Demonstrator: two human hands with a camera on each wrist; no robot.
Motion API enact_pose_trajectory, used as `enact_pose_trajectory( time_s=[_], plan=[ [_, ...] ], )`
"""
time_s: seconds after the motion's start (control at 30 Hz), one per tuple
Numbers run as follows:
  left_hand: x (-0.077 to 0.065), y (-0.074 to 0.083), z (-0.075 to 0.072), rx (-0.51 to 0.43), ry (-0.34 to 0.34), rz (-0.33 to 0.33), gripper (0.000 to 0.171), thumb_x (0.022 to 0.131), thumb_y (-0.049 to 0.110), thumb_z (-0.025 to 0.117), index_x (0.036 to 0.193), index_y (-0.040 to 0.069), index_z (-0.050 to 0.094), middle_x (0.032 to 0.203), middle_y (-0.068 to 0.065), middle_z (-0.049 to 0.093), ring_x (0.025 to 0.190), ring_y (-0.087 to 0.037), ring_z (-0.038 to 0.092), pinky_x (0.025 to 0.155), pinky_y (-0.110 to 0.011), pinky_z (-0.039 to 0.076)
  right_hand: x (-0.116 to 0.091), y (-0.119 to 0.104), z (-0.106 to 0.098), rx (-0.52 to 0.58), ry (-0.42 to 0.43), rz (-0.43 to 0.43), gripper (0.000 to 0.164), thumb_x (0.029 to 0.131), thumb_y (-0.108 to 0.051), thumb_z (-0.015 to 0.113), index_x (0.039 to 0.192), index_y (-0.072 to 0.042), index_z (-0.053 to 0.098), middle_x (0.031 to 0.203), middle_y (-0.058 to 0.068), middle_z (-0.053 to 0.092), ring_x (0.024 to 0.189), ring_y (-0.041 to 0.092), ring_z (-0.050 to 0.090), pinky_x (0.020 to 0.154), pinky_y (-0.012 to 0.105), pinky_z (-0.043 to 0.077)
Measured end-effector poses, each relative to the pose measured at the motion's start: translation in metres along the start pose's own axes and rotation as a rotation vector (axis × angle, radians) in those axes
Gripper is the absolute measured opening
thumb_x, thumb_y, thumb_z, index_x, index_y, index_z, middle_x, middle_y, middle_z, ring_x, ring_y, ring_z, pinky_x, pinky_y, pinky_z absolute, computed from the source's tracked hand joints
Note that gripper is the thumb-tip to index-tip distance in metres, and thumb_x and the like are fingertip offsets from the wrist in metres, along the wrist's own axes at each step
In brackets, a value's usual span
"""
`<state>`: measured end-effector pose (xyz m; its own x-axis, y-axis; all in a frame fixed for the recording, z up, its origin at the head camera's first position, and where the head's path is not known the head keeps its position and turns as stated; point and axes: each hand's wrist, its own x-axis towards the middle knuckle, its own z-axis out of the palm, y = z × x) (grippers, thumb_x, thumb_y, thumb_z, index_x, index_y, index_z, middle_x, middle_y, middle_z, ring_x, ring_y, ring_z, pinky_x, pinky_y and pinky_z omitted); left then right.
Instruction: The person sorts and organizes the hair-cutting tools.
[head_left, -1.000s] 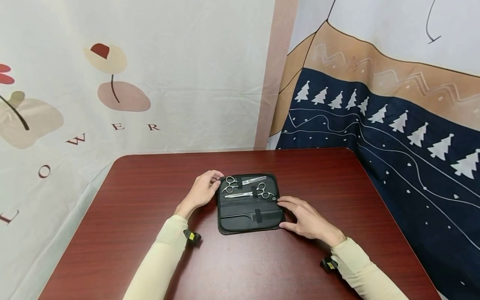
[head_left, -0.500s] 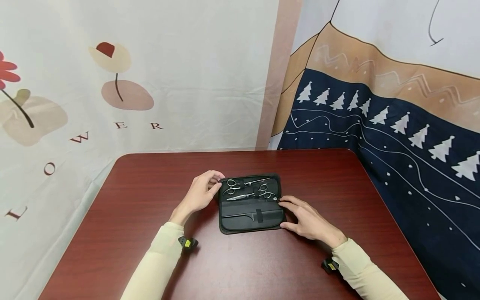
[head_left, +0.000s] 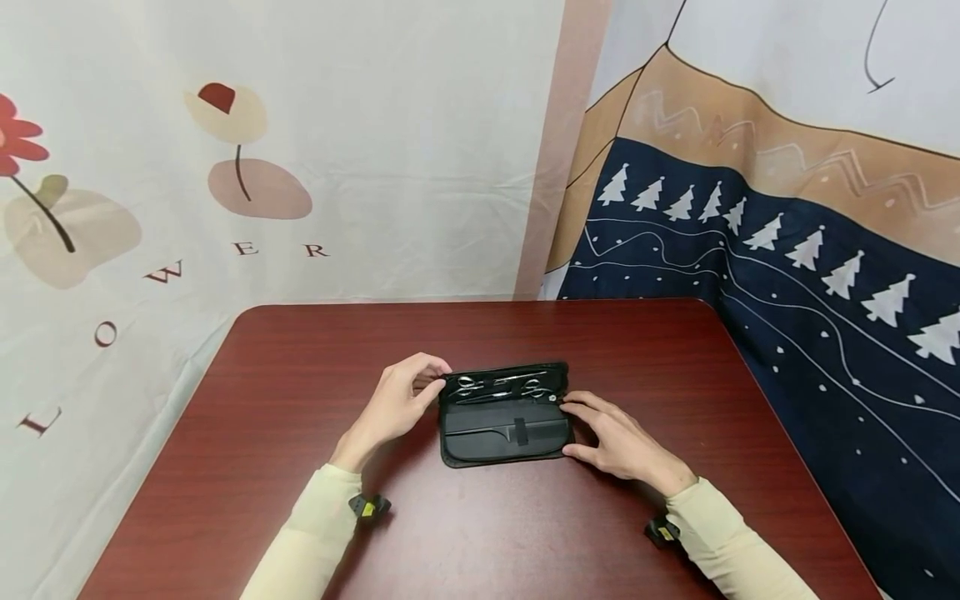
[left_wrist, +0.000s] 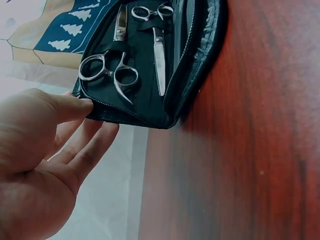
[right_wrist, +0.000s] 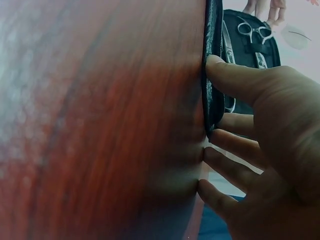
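Observation:
A black zip-up scissor case (head_left: 480, 446) lies unfolded on the table, its near half flat and its far flap tilted up. My left hand (head_left: 393, 404) pinches the flap's left corner, thumb on the inner face and fingers behind. Strapped inside the flap are two pairs of silver scissors; in the left wrist view one pair of scissors (left_wrist: 120, 33) has its finger rings towards my hand, the other pair of scissors (left_wrist: 159, 65) its blades. A dark comb (head_left: 480, 432) sits in the near half. My right hand (head_left: 618, 437) rests fingertips and thumb against the case's right edge.
The case is near the middle of a reddish-brown wooden table (head_left: 480, 542) with rounded far corners. Behind stands a pale curtain (head_left: 405, 125) printed with flowers and letters. A navy tree-patterned cloth (head_left: 787, 350) hangs along the right side.
The far flap has swung up from flat to a steep tilt, raised by my left hand at its corner. The right hand stays at the right edge.

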<state>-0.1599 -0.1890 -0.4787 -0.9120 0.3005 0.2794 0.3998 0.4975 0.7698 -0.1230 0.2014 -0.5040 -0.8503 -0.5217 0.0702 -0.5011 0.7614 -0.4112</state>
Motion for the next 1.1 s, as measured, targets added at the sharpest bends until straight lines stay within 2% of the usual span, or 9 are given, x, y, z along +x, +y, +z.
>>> enact_pose_trajectory(
  time_s=[0.37,0.47,0.53,0.57,0.67,0.77,0.8,0.9,1.1],
  plan=[
    [-0.019,0.001,0.005,-0.020,0.005,0.060,0.021,0.100,-0.008,0.077,0.113,0.009,0.078,0.111,-0.006,0.080,0.105,-0.025,0.082,0.097,-0.045,0.070,-0.001,0.000,0.001,-0.019,0.027,-0.006,0.068,0.093,-0.031,0.095,0.149,-0.002,0.069,0.158,0.016,0.066,0.140,0.035,0.070,0.112,0.054,0.062],
    [-0.024,-0.001,0.006,-0.045,0.007,0.116,0.021,0.100,-0.008,0.077,0.112,0.009,0.079,0.109,-0.006,0.079,0.103,-0.023,0.082,0.096,-0.043,0.070,-0.002,0.001,0.002,-0.038,0.047,-0.011,0.068,0.091,-0.031,0.096,0.146,0.000,0.071,0.155,0.018,0.068,0.137,0.036,0.072,0.111,0.054,0.063],
    [-0.027,-0.001,0.006,-0.066,0.010,0.162,0.020,0.100,-0.007,0.077,0.112,0.009,0.078,0.109,-0.004,0.078,0.103,-0.018,0.081,0.095,-0.039,0.070,-0.002,0.001,0.002,-0.051,0.061,-0.013,0.069,0.091,-0.033,0.096,0.145,0.001,0.071,0.153,0.019,0.069,0.136,0.037,0.073,0.111,0.055,0.063],
    [-0.027,-0.007,0.007,-0.091,0.014,0.204,0.017,0.103,-0.002,0.076,0.113,0.011,0.078,0.111,-0.001,0.078,0.104,-0.013,0.080,0.095,-0.034,0.070,-0.002,0.002,0.002,-0.058,0.068,-0.013,0.069,0.091,-0.033,0.096,0.144,0.002,0.071,0.152,0.020,0.069,0.136,0.037,0.073,0.112,0.056,0.062],
    [-0.032,-0.006,0.007,-0.100,0.008,0.259,0.016,0.104,-0.001,0.075,0.112,0.012,0.078,0.111,0.001,0.076,0.105,-0.007,0.076,0.096,-0.027,0.068,-0.003,0.003,0.003,-0.075,0.084,-0.014,0.070,0.090,-0.035,0.097,0.143,0.002,0.072,0.150,0.019,0.071,0.136,0.038,0.072,0.114,0.058,0.060],
    [-0.036,-0.005,0.007,-0.069,-0.012,0.280,0.018,0.103,-0.005,0.074,0.111,0.011,0.077,0.111,0.001,0.075,0.105,-0.010,0.075,0.097,-0.028,0.068,-0.003,0.003,0.003,-0.093,0.092,-0.007,0.070,0.089,-0.037,0.097,0.142,0.003,0.073,0.148,0.019,0.071,0.138,0.040,0.070,0.117,0.061,0.057],
    [-0.037,0.001,0.006,-0.031,-0.023,0.262,0.022,0.099,-0.010,0.075,0.109,0.009,0.076,0.110,-0.001,0.075,0.104,-0.013,0.075,0.096,-0.031,0.069,-0.003,0.003,0.003,-0.100,0.093,-0.002,0.071,0.089,-0.038,0.097,0.141,0.003,0.073,0.148,0.019,0.071,0.139,0.040,0.069,0.117,0.062,0.056],
    [-0.041,0.003,0.007,0.025,-0.043,0.273,0.024,0.097,-0.014,0.075,0.107,0.007,0.075,0.109,-0.002,0.076,0.103,-0.018,0.076,0.096,-0.035,0.070,-0.003,0.003,0.004,-0.119,0.095,0.010,0.071,0.088,-0.040,0.097,0.139,0.003,0.074,0.147,0.020,0.071,0.140,0.042,0.068,0.118,0.065,0.055],
    [-0.049,0.003,0.009,0.101,-0.075,0.323,0.026,0.094,-0.015,0.080,0.104,0.008,0.075,0.110,0.000,0.077,0.105,-0.018,0.076,0.093,-0.036,0.069,-0.003,0.001,0.002,-0.137,0.096,0.022,0.074,0.087,-0.042,0.097,0.141,0.002,0.073,0.148,0.020,0.071,0.143,0.042,0.066,0.118,0.066,0.054]
  ],
)
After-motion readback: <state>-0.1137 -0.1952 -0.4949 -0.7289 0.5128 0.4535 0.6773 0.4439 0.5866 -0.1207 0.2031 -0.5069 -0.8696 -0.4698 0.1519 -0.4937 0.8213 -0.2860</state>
